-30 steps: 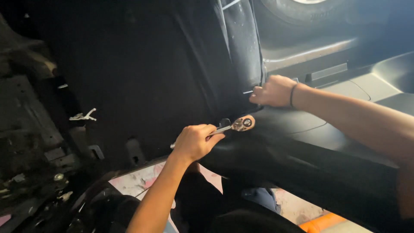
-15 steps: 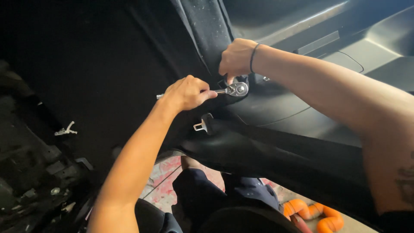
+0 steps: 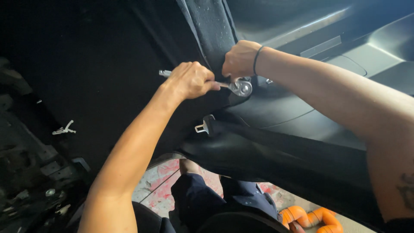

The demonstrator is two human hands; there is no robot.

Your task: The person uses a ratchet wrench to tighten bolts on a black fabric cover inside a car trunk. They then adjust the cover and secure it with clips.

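Two hands meet at the far black trim: the left hand [image 3: 191, 80] grips a ratchet [image 3: 235, 86] handle, the right hand [image 3: 238, 59] pinches closed just above its head, touching it.

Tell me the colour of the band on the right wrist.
Black: a thin band around the right wrist, beside the right hand, clearest in the head view.

Car repair workshop, stripped car interior [image 3: 108, 64], ratchet wrench [image 3: 235, 86], stained floor [image 3: 164, 181]
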